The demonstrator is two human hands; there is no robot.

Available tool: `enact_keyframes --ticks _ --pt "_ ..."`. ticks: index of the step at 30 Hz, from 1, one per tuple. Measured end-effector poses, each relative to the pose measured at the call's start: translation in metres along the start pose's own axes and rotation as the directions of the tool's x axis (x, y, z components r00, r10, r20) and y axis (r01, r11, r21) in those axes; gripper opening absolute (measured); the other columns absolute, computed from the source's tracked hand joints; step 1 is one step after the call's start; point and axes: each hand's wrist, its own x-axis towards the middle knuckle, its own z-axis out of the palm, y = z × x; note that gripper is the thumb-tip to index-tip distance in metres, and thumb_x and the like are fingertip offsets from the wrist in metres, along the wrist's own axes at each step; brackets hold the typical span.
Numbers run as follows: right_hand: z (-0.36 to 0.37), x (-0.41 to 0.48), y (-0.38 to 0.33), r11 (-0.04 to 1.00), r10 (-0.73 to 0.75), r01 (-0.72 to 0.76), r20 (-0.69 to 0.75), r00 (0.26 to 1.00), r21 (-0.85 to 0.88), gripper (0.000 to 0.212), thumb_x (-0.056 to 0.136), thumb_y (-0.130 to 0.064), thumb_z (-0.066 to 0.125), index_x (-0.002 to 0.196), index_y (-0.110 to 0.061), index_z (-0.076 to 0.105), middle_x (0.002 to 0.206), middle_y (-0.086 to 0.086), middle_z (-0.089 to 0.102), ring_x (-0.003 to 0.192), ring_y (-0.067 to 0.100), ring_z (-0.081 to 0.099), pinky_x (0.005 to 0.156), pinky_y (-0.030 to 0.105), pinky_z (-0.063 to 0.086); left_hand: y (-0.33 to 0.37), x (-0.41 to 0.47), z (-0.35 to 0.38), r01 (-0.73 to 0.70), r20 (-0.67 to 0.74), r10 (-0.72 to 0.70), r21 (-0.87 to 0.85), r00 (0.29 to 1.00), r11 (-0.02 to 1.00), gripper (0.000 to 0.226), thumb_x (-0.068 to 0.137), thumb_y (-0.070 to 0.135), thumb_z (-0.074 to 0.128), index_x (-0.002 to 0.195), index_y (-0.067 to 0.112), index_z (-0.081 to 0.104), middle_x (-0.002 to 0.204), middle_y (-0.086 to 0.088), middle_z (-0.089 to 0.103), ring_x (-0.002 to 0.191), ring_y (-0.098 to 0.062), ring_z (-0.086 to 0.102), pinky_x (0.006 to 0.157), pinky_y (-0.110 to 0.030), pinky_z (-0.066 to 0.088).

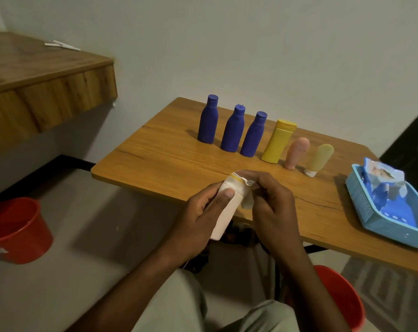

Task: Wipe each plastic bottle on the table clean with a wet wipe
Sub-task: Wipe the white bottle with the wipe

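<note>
Head view, seated person at a wooden table (pixel 167 159).

Lower centre: the left hand (pixel 203 212) grips a pale cream plastic bottle with a yellow cap (pixel 223 221). Its fingers are curled round the body and its thumb is pressed flat on the front. The bottle is held tilted just over the near table edge, cap end pointing away.

The right hand (pixel 272 202) pinches a crumpled white wet wipe (pixel 247 202) between curled fingers and holds it against the bottle's cap end.

Centre: an upright row of three dark blue plastic bottles (pixel 233 130), a yellow flat-capped bottle (pixel 277 142), a pink squeeze tube (pixel 296 152) and a pale yellow squeeze tube (pixel 319 159) standing on its white cap.

Right edge: a light blue mesh basket (pixel 361 202) holding a blue wipe packet (pixel 380 178).

Lower left: a red plastic bucket (pixel 16 231) on the floor.
</note>
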Motion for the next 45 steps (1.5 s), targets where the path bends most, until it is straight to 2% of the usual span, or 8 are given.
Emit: enact_keyframes --ticks 5,10,15,19,25,32,39,45 --pt "0.003 -0.009 0.004 0.998 -0.046 0.043 -0.083 0.995 -0.041 0.054 0.084 0.009 0.044 0.121 -0.02 0.07 0.114 -0.016 0.068 0.11 0.005 0.063 0.088 0.018 0.05 0.004 -0.002 -0.005 0.047 -0.046 -0.051 -0.089 0.998 0.995 0.023 0.104 0.037 0.056 0.109 0.03 0.077 0.082 0.002 0.068 0.072 -0.017 0.065 0.059 -0.043 0.057" --pt "0.002 -0.012 0.01 0.983 0.184 -0.183 -0.049 0.982 0.023 0.049 0.093 0.009 0.046 0.118 -0.022 0.074 0.109 -0.014 0.073 0.107 0.009 0.066 0.084 0.037 0.058 0.012 -0.003 -0.012 0.197 -0.036 -0.2 -0.087 0.979 0.977 0.022 0.1 0.044 0.062 0.106 0.033 0.08 0.082 -0.012 0.075 0.069 -0.023 0.07 0.058 -0.041 0.061" --pt "0.001 -0.009 0.001 0.947 0.289 -0.278 -0.051 0.956 0.162 0.053 0.094 0.015 0.042 0.109 -0.021 0.077 0.1 -0.011 0.076 0.095 0.005 0.069 0.073 0.021 0.058 0.021 -0.004 -0.01 0.264 0.02 -0.263 -0.091 0.965 0.96 0.028 0.101 0.044 0.062 0.107 0.023 0.08 0.09 -0.022 0.075 0.07 -0.025 0.07 0.057 -0.037 0.059" --pt "0.002 -0.022 0.003 0.909 0.35 -0.332 -0.029 0.936 0.254 0.052 0.095 0.014 0.042 0.114 -0.019 0.077 0.107 -0.01 0.077 0.104 0.011 0.07 0.089 0.047 0.06 0.023 -0.004 -0.015 0.319 -0.004 -0.322 -0.116 0.947 0.941 0.029 0.098 0.044 0.067 0.106 0.019 0.08 0.094 -0.024 0.075 0.075 -0.035 0.073 0.052 -0.037 0.06" --pt "0.001 -0.033 0.011 0.915 0.356 -0.348 -0.003 0.934 0.201 0.053 0.094 0.014 0.044 0.117 -0.021 0.076 0.111 -0.004 0.076 0.107 0.019 0.07 0.09 0.055 0.059 0.021 -0.005 -0.016 0.357 -0.009 -0.361 -0.119 0.933 0.927 0.028 0.098 0.04 0.069 0.111 0.017 0.077 0.093 -0.018 0.078 0.079 -0.035 0.077 0.05 -0.035 0.058" --pt "-0.003 -0.017 0.005 0.946 0.311 -0.311 0.012 0.95 0.091 0.051 0.098 0.011 0.044 0.116 -0.023 0.076 0.107 -0.01 0.077 0.105 0.011 0.069 0.087 0.049 0.06 0.024 -0.003 -0.015 0.322 -0.054 -0.334 -0.155 0.941 0.934 0.026 0.099 0.038 0.068 0.111 0.016 0.077 0.09 -0.017 0.079 0.075 -0.031 0.077 0.05 -0.034 0.058" --pt "0.005 -0.031 -0.003 0.861 0.426 -0.376 -0.079 0.901 0.343 0.04 0.1 0.005 0.051 0.105 -0.024 0.078 0.101 -0.006 0.078 0.095 0.011 0.072 0.067 0.022 0.057 0.011 0.002 -0.012 0.174 -0.265 -0.226 -0.205 0.938 0.963 0.02 0.103 0.031 0.063 0.112 0.02 0.075 0.093 -0.012 0.078 0.079 -0.031 0.076 0.052 -0.035 0.059" --pt "0.026 -0.037 -0.004 0.926 0.323 -0.288 -0.116 0.939 0.244 0.027 0.1 -0.005 0.06 0.114 -0.022 0.076 0.107 -0.018 0.073 0.103 0.002 0.067 0.08 0.025 0.058 0.001 0.002 0.003 0.144 -0.263 -0.196 -0.206 0.945 0.968 0.034 0.105 0.042 0.054 0.106 0.016 0.075 0.09 -0.006 0.078 0.079 -0.013 0.073 0.06 -0.024 0.055"
